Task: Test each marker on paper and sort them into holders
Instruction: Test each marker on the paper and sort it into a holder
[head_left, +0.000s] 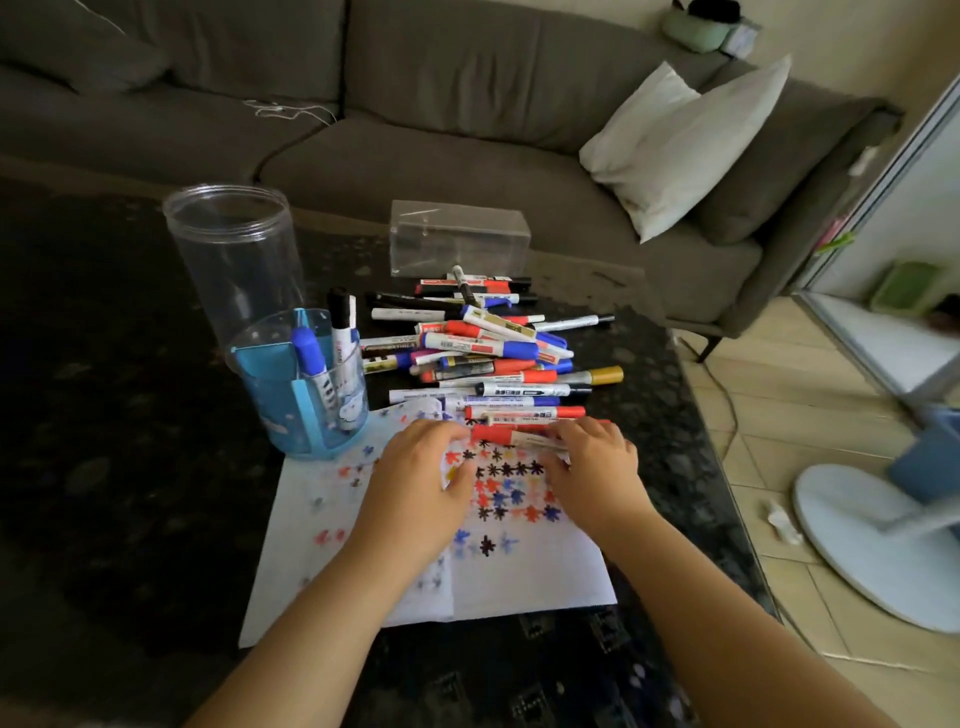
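A white paper (524, 566) covered in red, blue and black test marks lies on the dark table. Both hands hold one red-capped marker (501, 434) above it. My left hand (421, 475) has its fingers at the red cap end. My right hand (592, 467) grips the white barrel. Behind them lies a pile of markers (483, 348) with red, blue, black and gold caps. A blue holder (306, 395) at the left holds a blue and a black marker. A tall clear jar (236, 254) stands behind it. A clear box (460, 236) sits at the far side.
The dark patterned table (104, 415) runs under everything, its right edge near a tiled floor. A grey sofa (441, 93) with white cushions (680, 140) stands behind. A white fan base (878, 540) sits on the floor at the right.
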